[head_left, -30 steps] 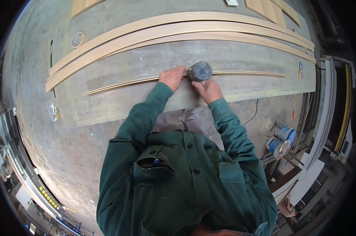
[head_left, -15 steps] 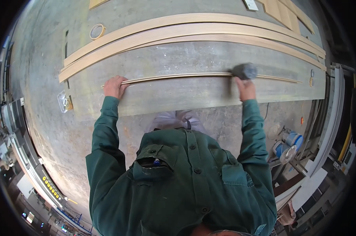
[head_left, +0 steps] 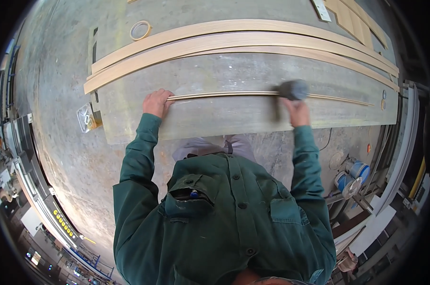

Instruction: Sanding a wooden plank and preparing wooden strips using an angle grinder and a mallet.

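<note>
Two or so thin pale wood strips (head_left: pixel 224 94) lie side by side across the near part of the long grey tabletop (head_left: pixel 200 118). At their left end, my left hand (head_left: pixel 156 102) is closed round them. My right hand (head_left: pixel 298 112) grips a dark grey tool with a rounded body (head_left: pixel 294 89), held over the strips right of the middle. That tool is smeared by motion, so its exact kind cannot be made out. A dark shadow falls beside it on the table.
Long wide wood boards (head_left: pixel 243 39) lie beyond the strips. A tape roll (head_left: pixel 140 31) sits at the far left, and a clear plastic container (head_left: pixel 85 118) at the left edge. More wood pieces (head_left: pixel 352 19) lie at the far right. Blue-and-white buckets (head_left: pixel 350 175) stand at lower right.
The view has shifted, so the table's contents appear farther right, most of all on the left side. My left hand stays at the strips' left end; my right hand still holds the blurred tool.
</note>
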### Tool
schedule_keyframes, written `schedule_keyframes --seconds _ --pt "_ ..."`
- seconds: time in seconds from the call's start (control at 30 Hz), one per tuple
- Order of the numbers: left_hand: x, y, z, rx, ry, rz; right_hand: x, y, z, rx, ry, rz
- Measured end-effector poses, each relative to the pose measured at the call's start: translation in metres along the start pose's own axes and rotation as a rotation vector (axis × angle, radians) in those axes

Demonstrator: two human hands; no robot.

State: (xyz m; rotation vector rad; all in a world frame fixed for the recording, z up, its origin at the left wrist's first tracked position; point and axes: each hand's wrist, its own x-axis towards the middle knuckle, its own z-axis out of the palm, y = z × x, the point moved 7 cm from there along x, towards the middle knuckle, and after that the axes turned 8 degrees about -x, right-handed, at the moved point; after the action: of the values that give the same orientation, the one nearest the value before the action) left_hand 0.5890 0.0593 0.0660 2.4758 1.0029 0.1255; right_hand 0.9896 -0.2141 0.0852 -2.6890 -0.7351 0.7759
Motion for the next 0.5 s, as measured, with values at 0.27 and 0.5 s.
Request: schedule_keyframes --seconds 0.27,0.5 --pt "-0.019 -0.068 0.004 -0.495 0.191 0.175 -0.045 -0.051 0.046 0.247 0.134 0.141" --pt "-0.018 -0.07 0.008 -0.542 0.2 0.136 -0.093 -0.189 0.131 0.117 0.012 -0.245"
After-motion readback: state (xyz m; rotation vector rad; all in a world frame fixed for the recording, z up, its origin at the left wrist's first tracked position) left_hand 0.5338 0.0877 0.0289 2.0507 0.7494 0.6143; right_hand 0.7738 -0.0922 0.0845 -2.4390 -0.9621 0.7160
